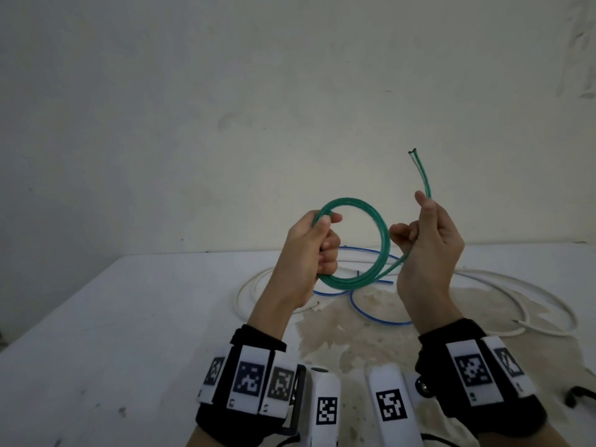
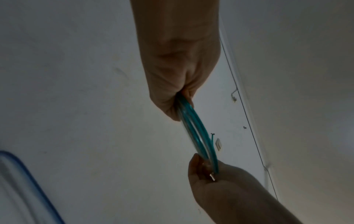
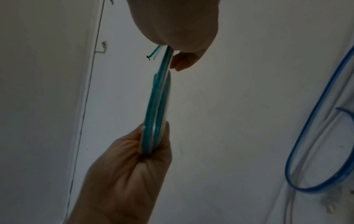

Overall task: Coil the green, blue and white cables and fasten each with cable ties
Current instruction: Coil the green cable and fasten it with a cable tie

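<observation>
I hold the green cable (image 1: 383, 240) up above the table, wound into a ring of a few turns. My left hand (image 1: 325, 233) grips the ring's left side in a fist. My right hand (image 1: 412, 217) pinches the free tail just right of the ring, and the cut end sticks up past the thumb. In the left wrist view the green cable (image 2: 193, 130) runs from my left hand (image 2: 180, 68) down to my right hand (image 2: 229, 189). The blue cable (image 1: 387, 322) and the white cable (image 1: 239, 295) lie loose on the white table (image 1: 129, 317) below my hands.
A brownish stain (image 1: 348, 330) marks the table between my wrists. A small dark curved object (image 1: 580, 395) lies at the right edge. A plain wall (image 1: 225, 108) rises behind the table. The blue cable's loop (image 3: 306, 136) shows at the right of the right wrist view.
</observation>
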